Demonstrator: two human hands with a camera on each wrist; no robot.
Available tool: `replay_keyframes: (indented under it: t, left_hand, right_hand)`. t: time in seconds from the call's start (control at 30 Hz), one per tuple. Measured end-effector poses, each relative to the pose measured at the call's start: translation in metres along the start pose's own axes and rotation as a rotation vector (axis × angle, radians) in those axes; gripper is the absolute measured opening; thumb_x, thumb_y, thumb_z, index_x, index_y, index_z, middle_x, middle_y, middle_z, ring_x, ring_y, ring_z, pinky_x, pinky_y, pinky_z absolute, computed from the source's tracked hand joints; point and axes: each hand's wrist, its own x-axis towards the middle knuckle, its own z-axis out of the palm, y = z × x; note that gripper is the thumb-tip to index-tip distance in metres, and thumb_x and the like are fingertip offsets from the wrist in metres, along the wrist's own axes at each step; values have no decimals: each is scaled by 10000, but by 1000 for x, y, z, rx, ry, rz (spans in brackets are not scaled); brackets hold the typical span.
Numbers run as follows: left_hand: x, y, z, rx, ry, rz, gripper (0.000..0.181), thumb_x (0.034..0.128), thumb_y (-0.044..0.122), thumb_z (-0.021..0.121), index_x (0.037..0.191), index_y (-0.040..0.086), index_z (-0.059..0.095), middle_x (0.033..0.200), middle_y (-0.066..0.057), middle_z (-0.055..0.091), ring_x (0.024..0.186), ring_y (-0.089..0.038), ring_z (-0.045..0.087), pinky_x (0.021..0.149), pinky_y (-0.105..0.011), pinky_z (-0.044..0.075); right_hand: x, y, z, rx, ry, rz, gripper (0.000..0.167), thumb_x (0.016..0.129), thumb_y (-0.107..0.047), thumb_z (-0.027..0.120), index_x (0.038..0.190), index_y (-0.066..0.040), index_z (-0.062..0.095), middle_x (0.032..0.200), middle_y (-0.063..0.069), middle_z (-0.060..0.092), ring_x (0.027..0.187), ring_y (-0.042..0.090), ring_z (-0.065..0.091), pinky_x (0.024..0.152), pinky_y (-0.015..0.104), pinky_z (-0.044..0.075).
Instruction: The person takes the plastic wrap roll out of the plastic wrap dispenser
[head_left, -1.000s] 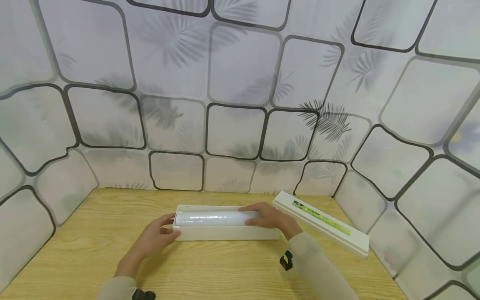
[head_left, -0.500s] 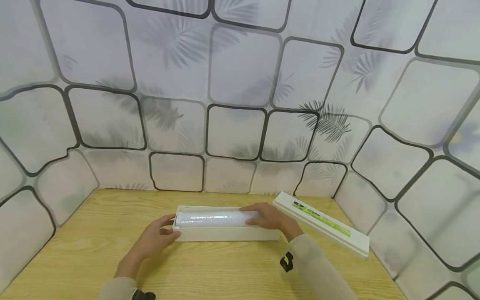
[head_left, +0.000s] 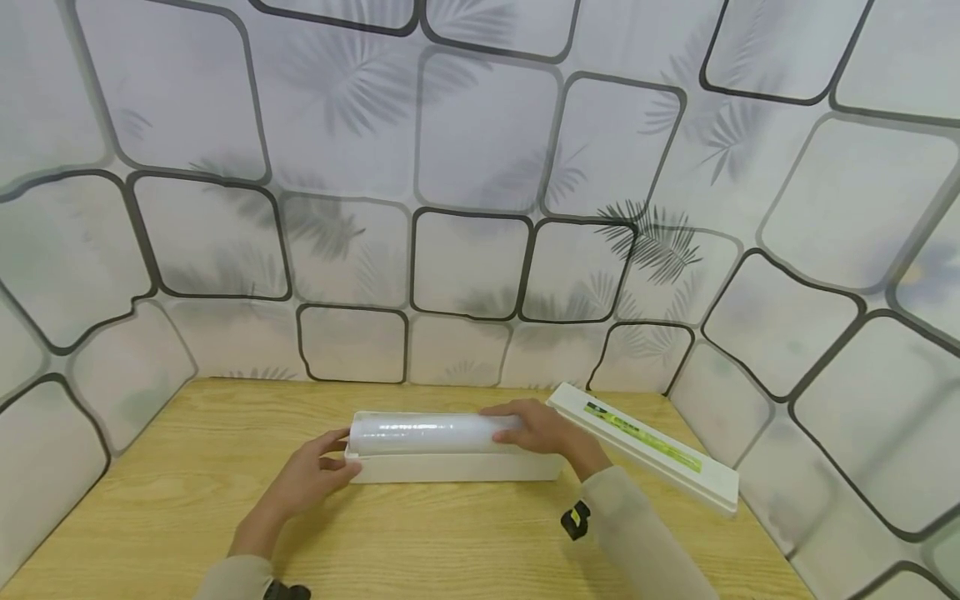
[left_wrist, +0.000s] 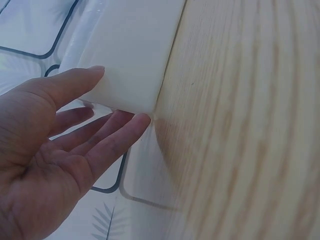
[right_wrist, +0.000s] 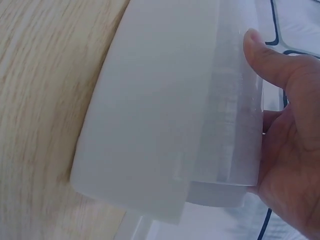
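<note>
Left hand is holding the box, right hand is gripping the roll between them — seemingly unpacking, probably needing level lifting.

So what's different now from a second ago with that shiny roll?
The shiny roll has come up a little, partway out of the white box. The right hand rose slightly with it. Nothing was newly grabbed or let go. The left hand stays at the box's left end, and the lid hasn't moved.
</note>
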Motion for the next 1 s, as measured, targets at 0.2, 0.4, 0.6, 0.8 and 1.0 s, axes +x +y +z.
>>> replay_keyframes:
  t: [0.2,0.4,0.6,0.8,1.0]
  left_hand:
    - [1,-1,0,13,6,-8,708,967,162,729,1526,-96,379,1458,-376,503,1190,-442,668,857,-344,646]
    - [1,-2,0,-6,0,-3,710,965,147,729,1530,-96,374,1459,-384,498,1186,-435,675,848,-329,646]
    - [2,-2,1,13,11,-5,697,964,154,732,1524,-85,393,1451,-378,511,1184,-434,677,846,-333,647]
    - [0,3,1,24,20,-12,681,961,144,732,1517,-79,409,1440,-378,521,1171,-434,681,841,-357,648]
    - [0,3,1,29,25,-12,678,960,143,734,1516,-76,414,1436,-381,522,1164,-435,684,847,-364,649]
  right_hand:
    - [-2,-5,-7,-12,13,-20,462,1012,-277,661,1425,-74,621,1426,146,651,1274,349,649,1047,516,550]
    - [-7,-5,-12,35,9,-10,457,1023,-270,650,1430,-65,615,1435,151,643,1298,363,631,1065,536,535]
    - [-12,-2,-14,-1,55,-43,434,1013,-254,666,1406,-71,640,1403,143,668,1270,351,655,1044,517,552]
    - [-18,-2,-18,0,90,-77,423,1002,-211,679,1385,-35,648,1373,164,682,1227,358,675,1013,518,570]
    - [-22,2,-21,-7,103,-77,426,1000,-208,681,1387,-34,646,1368,161,686,1231,360,672,1017,526,565]
